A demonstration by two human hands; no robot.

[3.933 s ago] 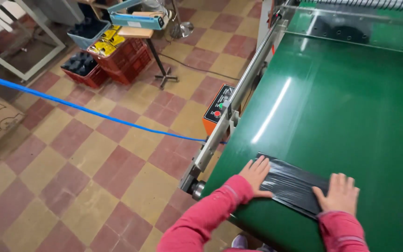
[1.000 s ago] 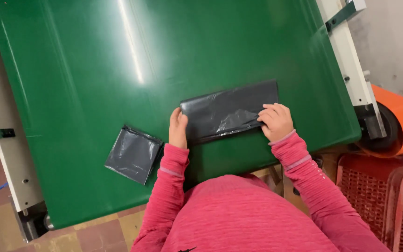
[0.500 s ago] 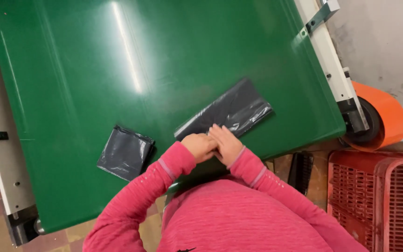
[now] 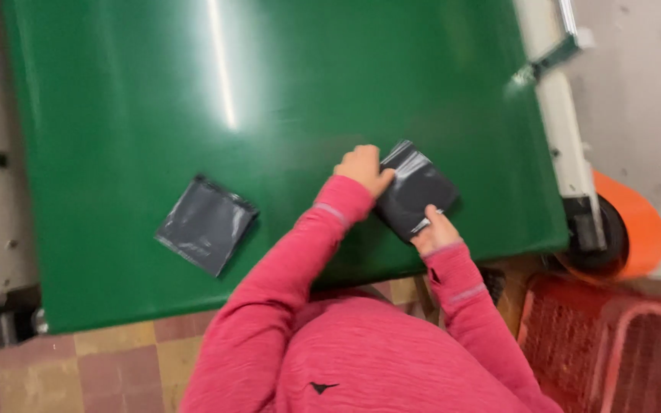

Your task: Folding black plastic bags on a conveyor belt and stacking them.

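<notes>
Bag (image 4: 416,191) looks folded down to a small dark square on the green counter (image 4: 154,84) — left hand (image 4: 363,167) presses its top edge, right hand (image 4: 435,230) pins the near corner, fingers flat I think. Another folded bag (image 4: 206,224) lies finished, well apart

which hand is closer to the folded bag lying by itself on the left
Left. The left hand rests on the other bag, on the side facing the lone bag; the right hand is on that bag's far side.
</notes>
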